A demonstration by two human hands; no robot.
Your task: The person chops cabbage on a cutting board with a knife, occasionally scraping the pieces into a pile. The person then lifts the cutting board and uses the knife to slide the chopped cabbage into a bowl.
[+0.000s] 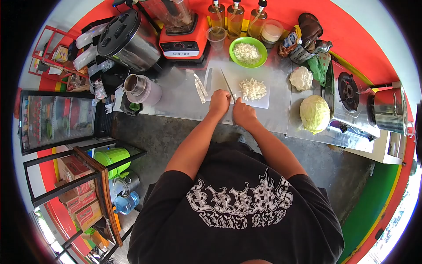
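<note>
At the front edge of the white cutting board (214, 75), my right hand (244, 112) is wrapped round the handle of a kitchen knife (226, 82), its blade pointing away from me. My left hand (220, 102) is closed close beside the blade, left of it; what its fingers hold, if anything, is hidden. A pile of shredded cabbage (253, 89) lies on the board right of the knife. More pale shreds (246, 53) fill a green bowl (262, 61) behind the board. White strips (200, 88) lie at the board's left edge.
On the right are a cabbage (314, 113), a white crumpled ball-like item (301, 78) and a gas stove (348, 90) with a pot (390, 110). A red blender (183, 42), a plastic cup (216, 37) and oil bottles (235, 21) stand behind. A metal flask (143, 89) is at left.
</note>
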